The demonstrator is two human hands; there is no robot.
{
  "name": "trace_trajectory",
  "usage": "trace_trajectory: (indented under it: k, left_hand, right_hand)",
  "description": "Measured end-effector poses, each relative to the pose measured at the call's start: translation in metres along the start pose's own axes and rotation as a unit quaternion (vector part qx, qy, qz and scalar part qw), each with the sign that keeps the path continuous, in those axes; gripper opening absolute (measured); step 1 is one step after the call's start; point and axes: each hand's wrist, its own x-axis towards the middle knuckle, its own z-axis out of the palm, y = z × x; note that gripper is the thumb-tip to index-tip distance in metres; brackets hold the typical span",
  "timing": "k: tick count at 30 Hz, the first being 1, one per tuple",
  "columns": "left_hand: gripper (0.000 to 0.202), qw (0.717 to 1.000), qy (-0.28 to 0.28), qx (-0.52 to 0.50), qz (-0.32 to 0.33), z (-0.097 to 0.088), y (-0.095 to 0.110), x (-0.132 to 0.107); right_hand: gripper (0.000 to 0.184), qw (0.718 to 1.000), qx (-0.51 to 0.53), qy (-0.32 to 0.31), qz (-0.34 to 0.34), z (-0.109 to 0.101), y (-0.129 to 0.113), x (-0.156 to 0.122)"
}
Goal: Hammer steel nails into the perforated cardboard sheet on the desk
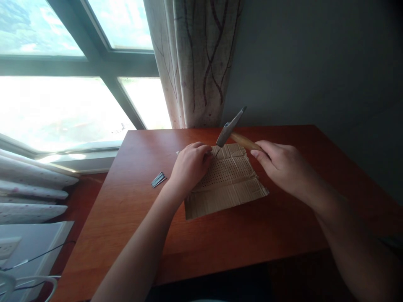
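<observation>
My right hand (277, 163) grips the wooden handle of a hammer (244, 141). Its metal head hangs tilted above the far part of a brown cardboard sheet (226, 193). Rows of small dark holes or dots cover the middle of the sheet. Just below the hammer head a thin nail (217, 153) stands slightly tilted at the cardboard, apart from the metal. My left hand (192, 165) rests over the sheet's left side, fingers curled, tips close to the nail. Whatever those fingers hold, if anything, is hidden. A small bunch of nails (158, 179) lies left of that hand.
The reddish-brown wooden table (239, 235) reaches back to a grey wall and a patterned curtain (201, 63). Bright windows (56, 109) are on the left. White cables (28, 280) and a wall socket (9, 247) show at the lower left, beyond the table's edge.
</observation>
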Motion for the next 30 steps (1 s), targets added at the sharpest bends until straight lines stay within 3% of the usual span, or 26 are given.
trace_trajectory:
  k: [10,17,23,30]
  left_hand:
    - [0.025,0.997,-0.016,0.051,0.051,-0.001,0.012,-0.038]
    - [0.029,0.995,-0.004,0.055,0.086,0.003,0.007,-0.042]
    - [0.031,0.996,-0.005,0.052,0.075,0.004,0.006,-0.043]
    - [0.028,0.996,-0.007,0.043,0.073,0.003,0.007,-0.043]
  right_hand:
    - [0.025,1.0,0.0,0.0,0.009,0.002,0.006,-0.003]
    - [0.024,1.0,0.01,-0.018,0.014,-0.004,0.004,-0.001]
    - [0.022,1.0,0.015,-0.007,0.0,-0.017,-0.008,0.0]
    - [0.022,0.999,-0.009,-0.039,-0.005,-0.013,-0.011,0.0]
